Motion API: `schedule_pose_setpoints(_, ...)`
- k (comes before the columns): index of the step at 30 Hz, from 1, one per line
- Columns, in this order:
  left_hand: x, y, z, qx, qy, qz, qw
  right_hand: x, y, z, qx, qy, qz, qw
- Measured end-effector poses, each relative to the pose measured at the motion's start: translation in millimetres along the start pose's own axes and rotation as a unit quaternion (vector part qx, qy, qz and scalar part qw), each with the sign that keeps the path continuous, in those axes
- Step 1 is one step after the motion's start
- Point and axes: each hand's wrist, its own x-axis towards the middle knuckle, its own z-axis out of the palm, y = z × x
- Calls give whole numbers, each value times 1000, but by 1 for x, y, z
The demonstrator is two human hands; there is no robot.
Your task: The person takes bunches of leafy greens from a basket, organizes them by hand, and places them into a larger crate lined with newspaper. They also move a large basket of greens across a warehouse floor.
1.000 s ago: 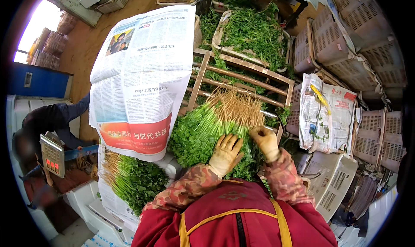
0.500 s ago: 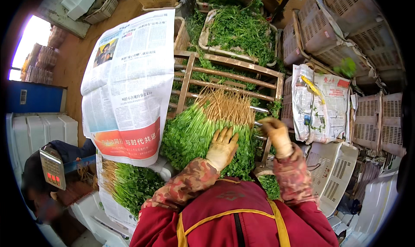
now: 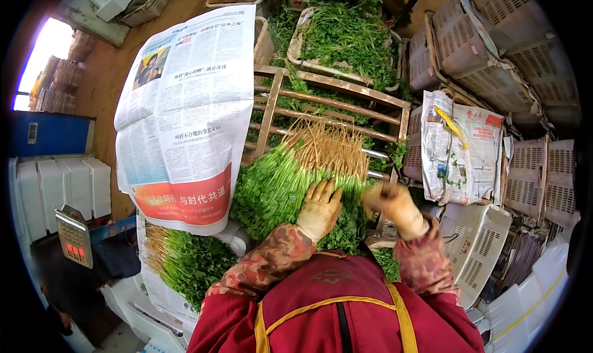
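Note:
A wide bunch of coriander (image 3: 284, 183) with long brown roots lies in front of me on a rusty metal rack (image 3: 269, 112), the roots pointing away. My left hand (image 3: 319, 210), in a pale stained glove, rests flat across the stems with its fingers stretched out. Just off the bunch's right edge, my right hand (image 3: 398, 208) is raised, similarly gloved. Its fingers look curled but are smeared by motion, so whether they hold anything does not show. A second coriander bunch (image 3: 194, 260) rests on paper at the lower left.
A large newspaper sheet (image 3: 185, 112) hangs over the left side. Beyond the rack stands a crate heaped with loose greens (image 3: 346, 41). Right of the rack are folded newspapers (image 3: 479, 149) with a yellow strip, plus stacked plastic crates (image 3: 472, 245). A digital scale display (image 3: 74, 235) stands left.
My right hand has come slightly nearer to me, beside the bunch's edge. A blurred green sprig in the air at the right is gone from view. My left hand stays on the stems.

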Motion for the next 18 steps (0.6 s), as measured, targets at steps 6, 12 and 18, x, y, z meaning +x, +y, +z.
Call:
schedule_pose_setpoints(6, 5, 0, -1, 8, 9, 6, 1000, 78, 50, 29, -418, 258, -31, 871)
schedule_pose_setpoints(12, -3, -6, -11, 8, 31, -13, 999, 63, 72, 23, -2, 218, 8, 976)
schedule_pose_setpoints(18, -2, -7, -10, 4, 17, -24, 1000, 49, 61, 29, 170, 155, 0, 973)
